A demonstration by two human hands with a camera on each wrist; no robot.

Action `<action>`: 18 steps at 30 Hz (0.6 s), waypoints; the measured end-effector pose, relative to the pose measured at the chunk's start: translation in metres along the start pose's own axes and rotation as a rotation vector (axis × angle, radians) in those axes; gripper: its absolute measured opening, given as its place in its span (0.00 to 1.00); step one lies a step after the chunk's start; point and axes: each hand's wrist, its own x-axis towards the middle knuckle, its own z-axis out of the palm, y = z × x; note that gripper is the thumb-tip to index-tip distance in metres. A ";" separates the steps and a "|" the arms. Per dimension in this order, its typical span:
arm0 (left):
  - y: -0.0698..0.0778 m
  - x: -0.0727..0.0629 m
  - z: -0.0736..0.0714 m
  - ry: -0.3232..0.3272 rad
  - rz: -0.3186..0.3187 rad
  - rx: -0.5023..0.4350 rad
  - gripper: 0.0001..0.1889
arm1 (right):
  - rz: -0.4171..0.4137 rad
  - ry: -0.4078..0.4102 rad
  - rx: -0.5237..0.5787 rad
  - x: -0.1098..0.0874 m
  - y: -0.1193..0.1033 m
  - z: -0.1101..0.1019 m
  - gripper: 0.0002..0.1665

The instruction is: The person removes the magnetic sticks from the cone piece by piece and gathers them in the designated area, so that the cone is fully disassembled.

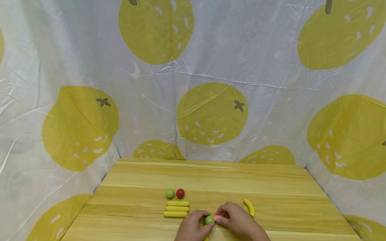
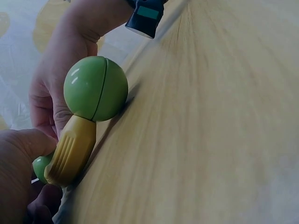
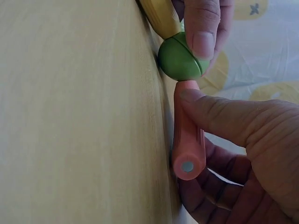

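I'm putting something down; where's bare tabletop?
Bare: far wooden tabletop along the patterned cloth backdrop; right of the curved yellow stick. Crowded: near middle, left hand on glossy green ball, right hand on pink stick, beside straight yellow sticks.

Green ball, pink rod, yellow sticks, red ball, white cloth printed with yellow fruit

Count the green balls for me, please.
3: one beside the red ball, one held by the left hand, one across the curved yellow piece from it; more may be hidden.
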 end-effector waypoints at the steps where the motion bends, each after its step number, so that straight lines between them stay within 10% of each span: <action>1: 0.000 0.000 0.000 0.000 0.000 -0.002 0.17 | 0.002 0.009 -0.008 0.000 0.000 0.000 0.13; 18: 0.003 -0.001 -0.002 -0.012 -0.026 -0.014 0.16 | 0.351 0.402 -0.088 -0.013 0.017 -0.045 0.08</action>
